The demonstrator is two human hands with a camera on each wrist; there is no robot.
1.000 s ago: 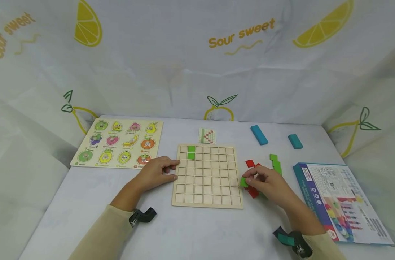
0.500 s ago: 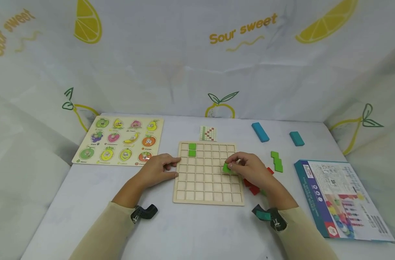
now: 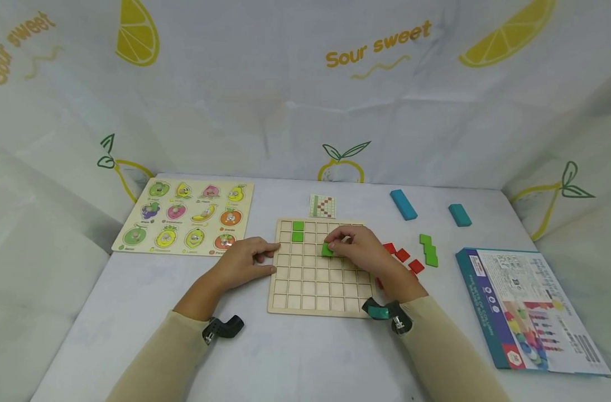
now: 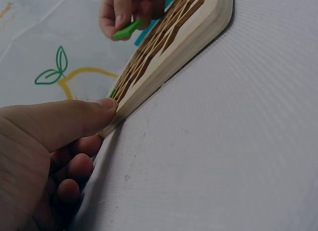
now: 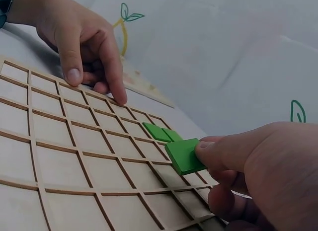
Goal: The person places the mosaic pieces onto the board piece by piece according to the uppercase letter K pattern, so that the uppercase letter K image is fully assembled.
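Note:
A pale wooden grid board (image 3: 310,289) lies flat on the table, with two green square tiles (image 3: 297,230) set in its second column near the far edge. My right hand (image 3: 361,247) pinches another green tile (image 5: 184,156) between thumb and fingers above the board. The right wrist view shows that tile slightly tilted and apart from the cells. My left hand (image 3: 246,259) touches the board's left edge with extended thumb and index finger; its other fingers bend inward. Right of the board, red tiles (image 3: 403,255) lie loose, some hidden by my right forearm. Three green tiles (image 3: 428,250) lie overlapping beyond them.
A small printed pattern card (image 3: 322,206) lies behind the board. At left is a fruit puzzle board (image 3: 183,216). Two blue blocks (image 3: 403,205) stand apart at the back right, and a flat printed box (image 3: 528,310) occupies the right side.
My right hand has carried the green tile leftward from the loose tiles to over the middle of the board. My left hand stays at the board's edge.

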